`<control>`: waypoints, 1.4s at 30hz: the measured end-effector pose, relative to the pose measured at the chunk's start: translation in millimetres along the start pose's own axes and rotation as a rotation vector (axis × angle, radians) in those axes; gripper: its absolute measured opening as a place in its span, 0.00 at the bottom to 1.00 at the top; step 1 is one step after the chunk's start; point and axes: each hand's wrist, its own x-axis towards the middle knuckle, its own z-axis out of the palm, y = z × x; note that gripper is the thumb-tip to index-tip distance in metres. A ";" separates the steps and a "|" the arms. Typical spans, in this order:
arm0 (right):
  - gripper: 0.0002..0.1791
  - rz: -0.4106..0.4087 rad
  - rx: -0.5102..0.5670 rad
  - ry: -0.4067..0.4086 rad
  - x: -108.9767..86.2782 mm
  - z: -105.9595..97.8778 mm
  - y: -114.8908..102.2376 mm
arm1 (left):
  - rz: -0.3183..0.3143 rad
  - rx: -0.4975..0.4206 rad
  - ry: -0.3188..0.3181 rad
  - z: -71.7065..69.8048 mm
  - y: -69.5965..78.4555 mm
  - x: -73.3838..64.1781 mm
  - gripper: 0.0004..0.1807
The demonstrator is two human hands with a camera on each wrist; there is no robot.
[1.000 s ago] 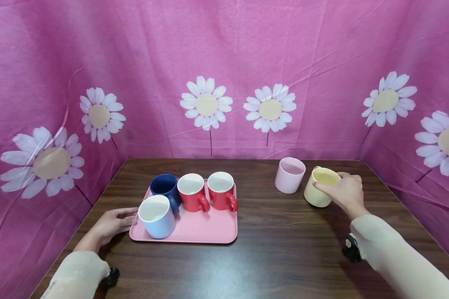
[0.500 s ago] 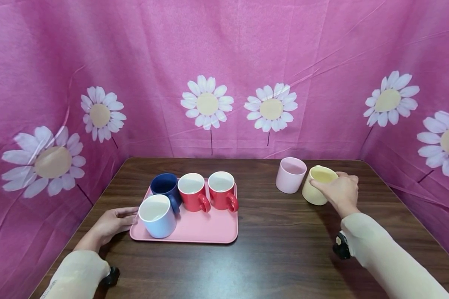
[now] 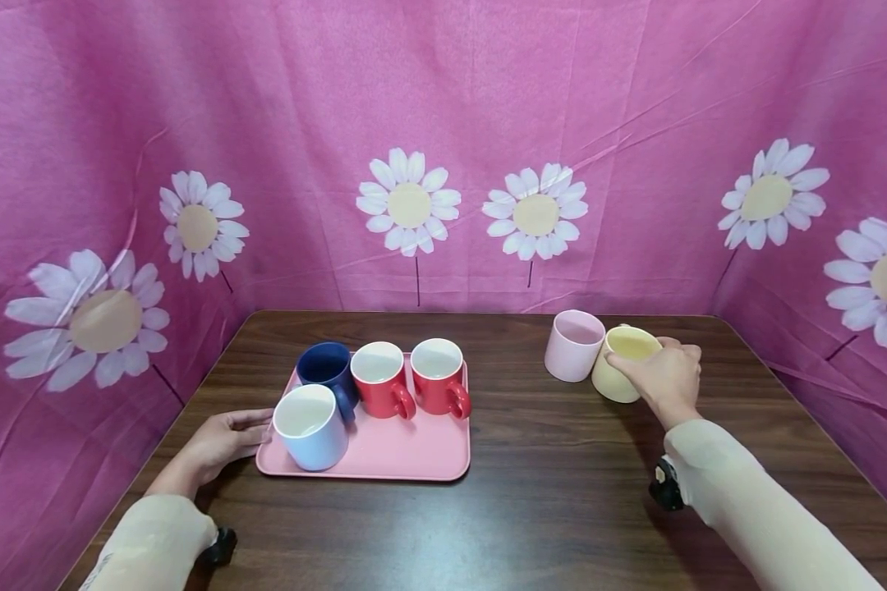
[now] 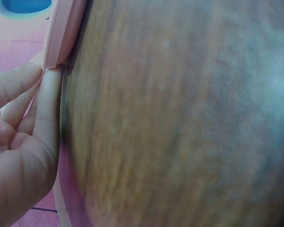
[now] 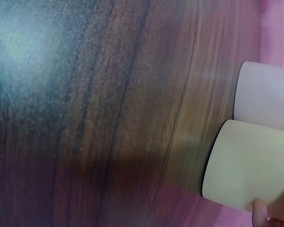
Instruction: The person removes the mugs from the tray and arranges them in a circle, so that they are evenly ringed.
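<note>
My right hand (image 3: 668,382) grips a pale yellow mug (image 3: 615,384) by its upper part, thumb on the near side and fingers at the right. In the right wrist view the yellow mug (image 5: 248,163) appears right beside a pink mug (image 5: 270,97), upright on the table. My left hand (image 3: 222,447) is at the left edge of a pink tray (image 3: 406,460). In the left wrist view its fingers pinch the tray's rim (image 4: 61,35). On the tray stand a dark blue mug (image 3: 321,365), a light blue mug (image 3: 314,439) and two red mugs (image 3: 377,394).
The dark wood table (image 3: 503,509) spreads between the tray and the yellow mug. A pink curtain (image 3: 466,98) with printed daisies hangs behind and along both sides. A free strip of the tray lies in front of the red mugs.
My right hand has moved the yellow mug slightly left, up beside the pink mug. The left hand, the tray and its mugs have stayed in place.
</note>
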 end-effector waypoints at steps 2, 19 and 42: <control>0.51 0.000 -0.003 0.000 -0.1 0.0 -0.3 | -0.001 0.000 -0.001 -0.2 0.0 -0.1 0.30; 0.63 0.045 0.005 -0.089 -2.0 -4.9 -4.2 | 0.004 0.005 0.006 -0.7 -0.5 -2.8 0.31; 0.58 -0.062 -0.081 -0.150 9.1 -54.8 -32.1 | 0.004 0.004 0.001 0.6 0.4 -1.0 0.31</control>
